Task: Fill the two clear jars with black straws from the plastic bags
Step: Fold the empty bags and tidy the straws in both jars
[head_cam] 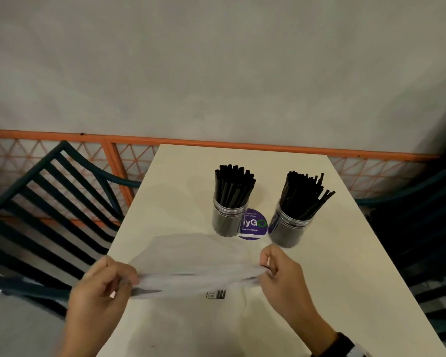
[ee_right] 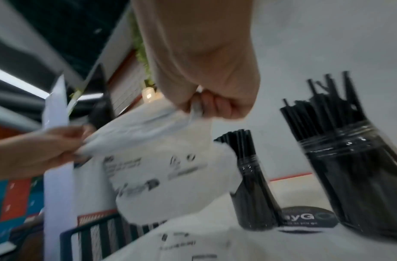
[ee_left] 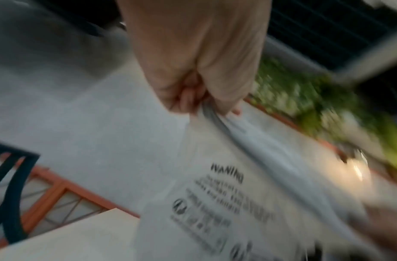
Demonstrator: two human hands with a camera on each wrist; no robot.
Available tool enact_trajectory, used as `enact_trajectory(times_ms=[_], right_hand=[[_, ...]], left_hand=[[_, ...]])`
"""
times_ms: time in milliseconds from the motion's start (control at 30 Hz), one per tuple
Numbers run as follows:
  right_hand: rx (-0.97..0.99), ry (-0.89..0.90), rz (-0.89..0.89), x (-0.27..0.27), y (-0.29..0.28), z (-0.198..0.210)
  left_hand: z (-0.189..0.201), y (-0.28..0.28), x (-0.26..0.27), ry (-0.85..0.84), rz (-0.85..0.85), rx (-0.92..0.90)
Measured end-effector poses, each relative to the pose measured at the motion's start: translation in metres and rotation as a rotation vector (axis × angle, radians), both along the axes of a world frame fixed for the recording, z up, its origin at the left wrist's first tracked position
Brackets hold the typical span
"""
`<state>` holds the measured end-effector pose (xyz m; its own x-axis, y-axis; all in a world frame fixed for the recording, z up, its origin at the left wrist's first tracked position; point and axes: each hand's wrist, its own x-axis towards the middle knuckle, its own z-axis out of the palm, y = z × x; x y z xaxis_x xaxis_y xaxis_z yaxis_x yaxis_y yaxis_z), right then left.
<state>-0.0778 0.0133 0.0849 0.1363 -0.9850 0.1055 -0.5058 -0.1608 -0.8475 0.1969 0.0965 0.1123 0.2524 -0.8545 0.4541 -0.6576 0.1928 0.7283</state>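
Observation:
Two clear jars stand on the cream table (head_cam: 332, 274), each packed with upright black straws: the left jar (head_cam: 228, 217) and the right jar (head_cam: 290, 228). Nearer me, a clear plastic bag (head_cam: 193, 264) with black print hangs stretched above the table between both hands. My left hand (head_cam: 111, 282) pinches its left end and my right hand (head_cam: 273, 269) pinches its right end. The left wrist view shows the left hand (ee_left: 197, 91) gripping the bag (ee_left: 226, 194). The right wrist view shows the right hand (ee_right: 206, 98) holding the bag (ee_right: 152, 141), with the near jar (ee_right: 360, 185) and far jar (ee_right: 251, 194) beside it.
A round purple sticker (head_cam: 252, 224) lies on the table between the jars. Dark slatted chairs stand at the left (head_cam: 49, 210) and at the right (head_cam: 428, 253). An orange lattice fence (head_cam: 129, 161) and a grey wall run behind the table.

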Motion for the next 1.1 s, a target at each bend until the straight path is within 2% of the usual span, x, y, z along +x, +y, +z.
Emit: enact_trajectory(times_ms=[33,67,133,200,267,367,433,500,533,567,633,667,767,867,967,1100], right_hand=[[-0.042,0.045,-0.02,0.002,0.002,-0.003],[-0.085,0.12,-0.016,0.004,0.004,-0.005],[-0.15,0.334,0.129,0.002,0.009,-0.012],[-0.039,0.578,0.39,-0.005,0.016,-0.019],[0.1,0.633,0.545,-0.006,0.026,-0.025],[0.077,0.617,0.511,0.019,0.038,-0.041],[0.139,0.776,0.53,0.039,0.037,-0.062],[0.167,0.939,0.529,0.057,0.034,-0.09],[0.142,0.956,0.536,0.062,0.032,-0.106],[0.152,0.963,0.54,0.065,0.03,-0.119],[0.148,0.959,0.492,0.073,0.027,-0.126],[0.159,0.95,0.486,0.076,0.024,-0.127],[0.179,0.985,0.517,0.077,0.022,-0.134],[0.17,1.012,0.586,0.068,0.022,-0.146],[0.247,0.966,0.593,0.066,0.016,-0.15],[0.223,0.929,0.577,0.063,0.012,-0.142]], left_hand=[[-0.004,0.0,0.001,-0.091,0.006,-0.023],[-0.008,0.0,0.001,-0.112,0.03,0.008],[-0.023,0.0,0.008,-0.103,-0.014,0.084],[-0.038,0.003,0.019,-0.186,-0.165,0.202],[-0.058,0.008,0.03,-0.278,-0.281,0.388],[-0.085,0.013,0.04,-0.276,-0.385,0.62],[-0.091,0.012,0.045,-0.237,-0.409,0.66],[-0.093,0.009,0.046,-0.32,-0.421,0.755],[-0.098,0.005,0.042,-0.423,-0.384,0.62],[-0.1,0.001,0.037,-0.471,-0.358,0.614],[-0.088,-0.008,0.016,-0.407,-0.402,0.576],[-0.087,-0.01,0.003,-0.456,-0.424,0.522],[-0.112,-0.023,-0.028,-0.736,-0.485,0.454],[-0.14,-0.042,-0.024,-0.747,-0.449,0.704],[-0.167,-0.044,-0.008,-0.592,-0.461,0.956],[-0.174,-0.044,-0.004,-0.515,-0.431,0.987]])
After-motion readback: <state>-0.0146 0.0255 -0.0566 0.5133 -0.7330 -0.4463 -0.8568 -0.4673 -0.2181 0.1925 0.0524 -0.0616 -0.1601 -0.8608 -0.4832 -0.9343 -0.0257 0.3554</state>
